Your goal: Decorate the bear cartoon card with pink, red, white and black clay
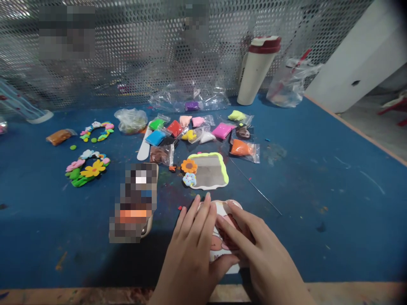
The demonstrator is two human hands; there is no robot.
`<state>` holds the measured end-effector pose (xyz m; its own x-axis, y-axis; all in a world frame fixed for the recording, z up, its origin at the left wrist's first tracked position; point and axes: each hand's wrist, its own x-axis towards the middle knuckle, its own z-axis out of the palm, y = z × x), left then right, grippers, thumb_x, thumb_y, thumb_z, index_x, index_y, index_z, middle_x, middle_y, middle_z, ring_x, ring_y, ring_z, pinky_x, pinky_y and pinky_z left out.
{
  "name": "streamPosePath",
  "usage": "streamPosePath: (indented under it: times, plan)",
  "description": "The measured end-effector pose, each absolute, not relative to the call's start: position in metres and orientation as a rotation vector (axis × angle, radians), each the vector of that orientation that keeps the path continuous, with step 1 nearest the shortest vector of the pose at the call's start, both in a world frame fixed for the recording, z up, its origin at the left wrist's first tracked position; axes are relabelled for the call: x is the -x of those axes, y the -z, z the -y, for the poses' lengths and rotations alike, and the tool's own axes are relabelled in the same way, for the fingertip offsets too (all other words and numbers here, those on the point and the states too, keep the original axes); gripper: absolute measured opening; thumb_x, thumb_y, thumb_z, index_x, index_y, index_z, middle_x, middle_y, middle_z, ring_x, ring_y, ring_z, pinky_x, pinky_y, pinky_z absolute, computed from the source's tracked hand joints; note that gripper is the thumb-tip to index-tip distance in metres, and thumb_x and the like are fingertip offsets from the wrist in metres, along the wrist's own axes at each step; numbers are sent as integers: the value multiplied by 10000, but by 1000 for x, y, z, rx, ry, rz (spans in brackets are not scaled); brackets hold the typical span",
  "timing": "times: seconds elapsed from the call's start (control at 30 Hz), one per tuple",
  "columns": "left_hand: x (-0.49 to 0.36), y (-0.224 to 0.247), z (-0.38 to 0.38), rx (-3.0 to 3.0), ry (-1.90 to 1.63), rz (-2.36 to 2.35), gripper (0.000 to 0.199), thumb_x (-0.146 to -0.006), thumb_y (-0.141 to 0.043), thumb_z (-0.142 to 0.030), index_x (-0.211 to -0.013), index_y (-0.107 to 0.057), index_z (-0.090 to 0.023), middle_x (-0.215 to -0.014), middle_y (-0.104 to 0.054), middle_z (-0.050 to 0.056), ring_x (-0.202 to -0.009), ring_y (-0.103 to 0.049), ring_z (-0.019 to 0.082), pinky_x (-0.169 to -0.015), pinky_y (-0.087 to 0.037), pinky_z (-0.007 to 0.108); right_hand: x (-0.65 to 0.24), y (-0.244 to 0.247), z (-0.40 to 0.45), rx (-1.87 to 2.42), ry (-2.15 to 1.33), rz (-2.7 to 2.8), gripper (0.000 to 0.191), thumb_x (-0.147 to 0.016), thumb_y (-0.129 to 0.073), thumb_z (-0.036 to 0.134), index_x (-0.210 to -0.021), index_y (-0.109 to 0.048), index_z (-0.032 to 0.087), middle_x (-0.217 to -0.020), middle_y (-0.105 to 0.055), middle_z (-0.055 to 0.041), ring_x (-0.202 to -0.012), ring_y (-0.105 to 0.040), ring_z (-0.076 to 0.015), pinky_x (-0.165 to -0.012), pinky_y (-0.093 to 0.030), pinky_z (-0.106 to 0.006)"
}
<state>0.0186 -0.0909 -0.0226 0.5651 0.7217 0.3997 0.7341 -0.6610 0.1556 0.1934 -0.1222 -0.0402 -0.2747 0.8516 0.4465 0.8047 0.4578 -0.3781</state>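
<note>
A white card-like piece with a printed cartoon picture (219, 243) lies on the table near its front edge. My left hand (197, 241) rests over its left part, fingers stretched out and flat. Over the right side lies my right hand (257, 237), its index finger and thumb extended across the picture; the other fingers are partly hidden. Much of the piece is covered by both hands. Just beyond the fingertips sits a small mirror (208, 171) with a lime-yellow clay edge, an orange flower (189, 166) and a light-blue flower (190, 179) on its left side.
Several clay packets, among them an orange one (241, 148), lie behind the mirror. A phone (138, 203) is at the left, with two clay-decorated rings (88, 168) further left. A thin metal rod (260, 192) lies right. A tumbler (258, 70) stands by the perforated metal screen (133, 55).
</note>
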Motion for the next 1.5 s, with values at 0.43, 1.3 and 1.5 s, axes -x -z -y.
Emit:
streamPosePath:
  times: [0.43, 1.3, 1.5]
  plan:
    - [-13, 23, 95, 2677, 648, 1181, 585, -893, -495, -538, -1354, -485, -179, -1449, -424, 186, -1388, -296, 356, -1027, -354, 490, -196, 27, 122, 1502, -405, 1934, 439, -943, -381, 147, -1374, -387, 232, -1344, -550, -108, -1230, -544, -187, -954, -542, -362]
    - [-17, 22, 96, 2732, 681, 1202, 477, -943, -465, -366, -1364, -439, -143, -1440, -420, 187, -1372, -314, 350, -983, -424, 559, -195, 34, 122, 1437, -371, 1987, 448, -936, -365, 102, -1374, -388, 192, -1390, -479, -112, -1295, -447, -161, -1017, -480, -330]
    - [-19, 20, 96, 2719, 707, 1175, 393, -941, -480, -309, -1303, -516, -159, -1416, -440, 192, -1360, -330, 362, -988, -405, 569, -195, 33, 122, 1454, -362, 1989, 455, -931, -367, 96, -1376, -395, 183, -1389, -485, -117, -1294, -455, -168, -1018, -482, -341]
